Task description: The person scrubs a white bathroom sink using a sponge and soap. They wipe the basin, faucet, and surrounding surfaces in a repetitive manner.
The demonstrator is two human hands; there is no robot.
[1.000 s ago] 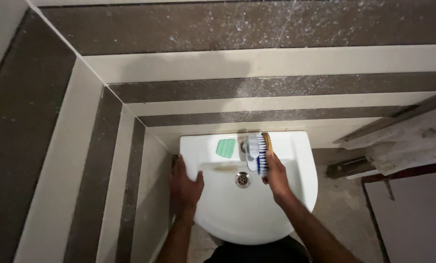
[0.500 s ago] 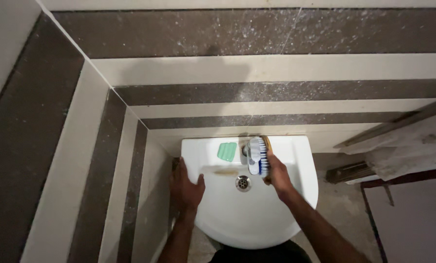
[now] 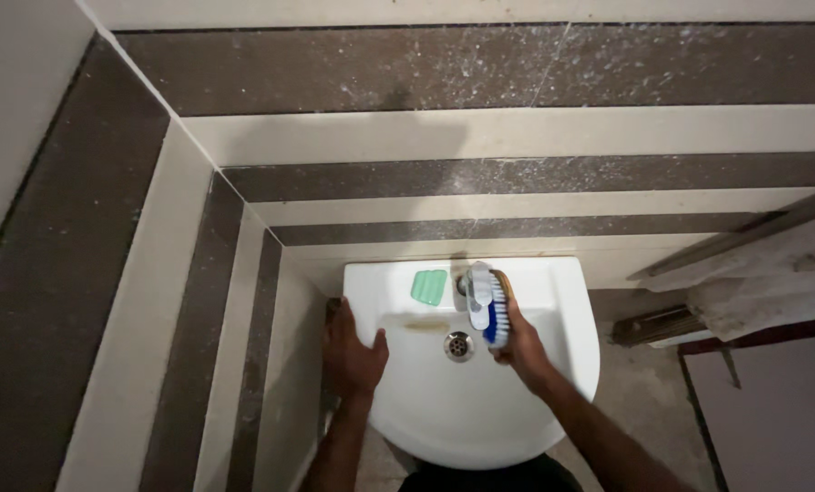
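brush (image 3: 492, 310) clenched in right hand (image 3: 520, 344) by tap (image 3: 476, 284) | left hand (image 3: 354, 351) flat, released, on sink (image 3: 480, 410) rim

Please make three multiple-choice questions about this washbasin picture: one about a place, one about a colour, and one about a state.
1. Where does the soap bar lie?
A. on the basin ledge, left of the tap
B. over the drain
C. on the floor

2. What colour is the soap bar?
A. red
B. green
C. black

3. What is the right hand doing?
A. hanging empty
B. covering the drain
C. gripping a scrub brush

Answers: 1 A, it sits on the ledge of the white basin beside the tap. 2 B, it is pale green. 3 C, its fingers close around the brush, while the left hand rests on the rim.
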